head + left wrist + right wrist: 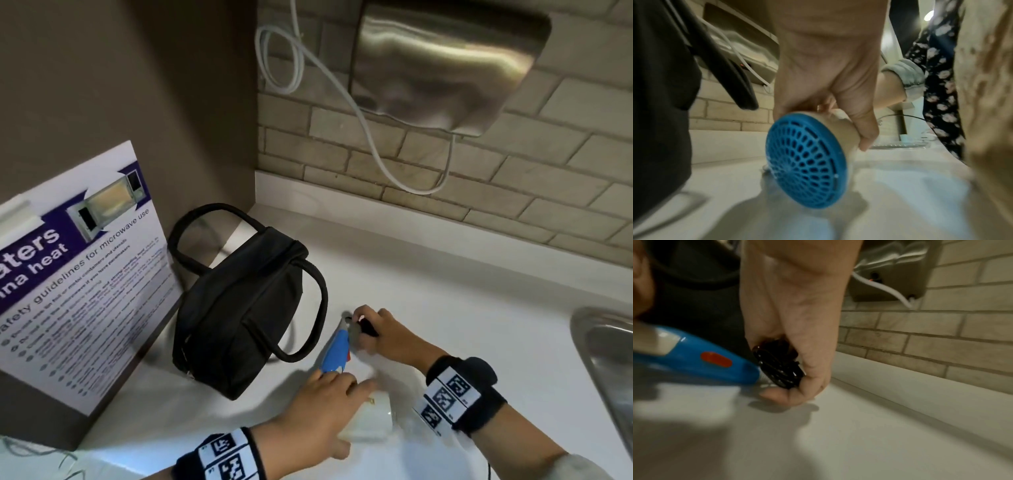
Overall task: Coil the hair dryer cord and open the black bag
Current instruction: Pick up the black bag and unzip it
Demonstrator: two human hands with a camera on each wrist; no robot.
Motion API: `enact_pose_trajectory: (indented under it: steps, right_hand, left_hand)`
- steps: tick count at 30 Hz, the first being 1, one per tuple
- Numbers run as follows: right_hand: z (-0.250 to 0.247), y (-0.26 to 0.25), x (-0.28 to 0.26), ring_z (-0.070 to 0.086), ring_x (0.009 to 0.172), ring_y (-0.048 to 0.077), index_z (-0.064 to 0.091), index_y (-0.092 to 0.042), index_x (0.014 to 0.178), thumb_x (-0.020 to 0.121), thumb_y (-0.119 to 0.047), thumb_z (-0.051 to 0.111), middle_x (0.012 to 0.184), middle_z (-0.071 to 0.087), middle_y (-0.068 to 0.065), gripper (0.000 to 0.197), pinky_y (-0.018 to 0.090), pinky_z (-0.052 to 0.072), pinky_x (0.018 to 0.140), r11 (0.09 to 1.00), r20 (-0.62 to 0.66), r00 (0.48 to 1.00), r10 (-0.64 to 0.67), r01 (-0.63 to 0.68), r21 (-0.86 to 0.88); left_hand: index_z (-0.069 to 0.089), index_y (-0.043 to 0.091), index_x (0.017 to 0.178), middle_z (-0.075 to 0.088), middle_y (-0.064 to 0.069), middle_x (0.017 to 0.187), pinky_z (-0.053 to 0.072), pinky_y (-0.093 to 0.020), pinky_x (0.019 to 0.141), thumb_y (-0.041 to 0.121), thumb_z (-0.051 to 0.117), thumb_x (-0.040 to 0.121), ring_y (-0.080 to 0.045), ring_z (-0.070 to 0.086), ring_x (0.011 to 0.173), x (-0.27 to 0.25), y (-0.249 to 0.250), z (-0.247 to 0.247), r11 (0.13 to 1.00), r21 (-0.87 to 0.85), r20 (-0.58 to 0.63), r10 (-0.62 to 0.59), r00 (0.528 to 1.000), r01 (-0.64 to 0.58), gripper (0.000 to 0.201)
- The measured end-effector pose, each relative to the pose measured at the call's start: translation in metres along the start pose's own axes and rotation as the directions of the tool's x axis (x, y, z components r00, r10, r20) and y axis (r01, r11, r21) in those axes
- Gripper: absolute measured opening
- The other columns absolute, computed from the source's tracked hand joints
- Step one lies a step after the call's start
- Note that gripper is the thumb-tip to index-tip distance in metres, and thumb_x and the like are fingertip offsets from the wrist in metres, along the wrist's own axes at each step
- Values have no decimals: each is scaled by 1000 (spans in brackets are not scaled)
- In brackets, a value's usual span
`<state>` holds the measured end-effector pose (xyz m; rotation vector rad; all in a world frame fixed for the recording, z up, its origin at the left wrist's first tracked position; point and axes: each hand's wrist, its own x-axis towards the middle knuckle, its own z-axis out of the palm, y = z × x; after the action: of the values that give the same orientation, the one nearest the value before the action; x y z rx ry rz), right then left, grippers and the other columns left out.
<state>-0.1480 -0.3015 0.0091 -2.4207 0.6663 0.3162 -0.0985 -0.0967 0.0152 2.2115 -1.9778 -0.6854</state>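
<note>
Blue and white plastic makes up the small hair dryer (pixel 337 349) lying on its side on a pale, smooth countertop (pixel 445 284). Its white barrel is gripped by the left hand (pixel 320 404), fingers and thumb curled around it; in the left wrist view the round blue vent grille (pixel 803 160) faces the camera, low over the counter. The blue handle (pixel 694 360), with a red oval switch (pixel 716 359), points toward 12 o'clock.

At the handle's tip, the right hand (pixel 387 334) closes its fingers around a tight bundle of glossy black cord (pixel 779 365), loops bunched together, with the thumb underneath near the counter. The bundle sits just against the end of the handle.

A black fabric bag with two looped carry handles (pixel 239 308) stands at about 10 o'clock from the dryer, just beside it; its top looks closed.

At 9 o'clock a laminated microwave safety notice (pixel 78 270) leans on a brown box. On the tan brick wall at 1 o'clock hangs a brushed-steel hand dryer (pixel 442 65) with a white cable (pixel 342 89) looping beneath. A steel sink's rim (pixel 589 342) shows at 3 o'clock.
</note>
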Motion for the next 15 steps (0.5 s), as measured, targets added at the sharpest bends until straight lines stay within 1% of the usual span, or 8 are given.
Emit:
enact_pose_trajectory:
  steps: [1, 3, 6, 8, 10, 11, 13, 15]
  right_hand:
    - [-7, -2, -3, 53, 75, 20, 52, -28, 112, 91, -34, 49, 87, 50, 4, 22, 32, 55, 65, 992, -18, 1000, 7, -4, 123]
    - [-22, -11, -13, 50, 70, 17, 61, -30, 106, 95, -27, 48, 77, 50, 7, 17, 32, 55, 67, 936, -52, 998, 24, -4, 351]
    - [-35, -18, -25, 55, 93, 16, 65, -37, 106, 94, -28, 56, 102, 52, 6, 18, 32, 50, 92, 882, -177, 983, -38, 117, 457]
    - [-37, -25, -31, 49, 111, 8, 64, -37, 106, 86, -31, 67, 115, 51, 0, 21, 28, 43, 100, 912, -241, 964, -113, 196, 360]
    - [-38, -39, -35, 53, 106, 6, 64, -37, 103, 77, -37, 73, 114, 51, -1, 27, 29, 45, 92, 885, -278, 947, -162, 264, 383]
    - [-40, -51, -39, 57, 104, 12, 64, -43, 99, 76, -32, 72, 116, 52, 2, 27, 32, 48, 87, 856, -299, 937, -178, 298, 423]
    - [-47, -72, -47, 60, 103, 19, 60, -58, 92, 74, -18, 66, 118, 56, 8, 45, 33, 52, 81, 816, -327, 911, -249, 380, 435]
    - [-54, -87, -57, 63, 93, 19, 60, -48, 96, 73, -10, 67, 105, 61, 16, 45, 36, 54, 77, 765, -306, 893, -330, 443, 468]
  left_hand:
    - [18, 34, 143, 43, 0, 130, 30, -35, 102, 25, 71, 69, -25, 40, 121, -4, -1, -6, 992, -126, -30, -14, 999, 10, 91]
    - [18, 42, 142, 40, 8, 138, 31, -28, 105, 32, 71, 71, -16, 39, 126, -12, -3, -21, 941, -339, -108, -27, 994, -11, 89]
    - [28, 41, 140, 45, 12, 140, 33, -13, 102, 34, 77, 69, -2, 44, 123, -23, -5, -46, 809, -581, -271, -86, 959, -91, 86]
    - [36, 41, 136, 54, 15, 133, 39, -20, 103, 28, 83, 66, 1, 51, 118, -28, -8, -63, 647, -746, -315, -137, 939, -156, 86]
    - [39, 38, 137, 60, 15, 128, 44, -31, 103, 24, 85, 65, -3, 55, 118, -35, -11, -81, 501, -841, -317, -153, 936, -203, 87]
    - [41, 36, 137, 61, 12, 127, 45, -34, 103, 20, 84, 67, -6, 56, 119, -38, -12, -89, 450, -866, -310, -143, 940, -217, 84]
    - [44, 31, 135, 63, 5, 125, 46, -37, 101, 10, 81, 71, -14, 57, 119, -43, -13, -103, 372, -896, -295, -95, 951, -241, 77]
    - [46, 29, 134, 63, 0, 125, 46, -40, 101, 5, 79, 72, -17, 58, 119, -49, -12, -112, 350, -902, -289, -50, 956, -254, 74]
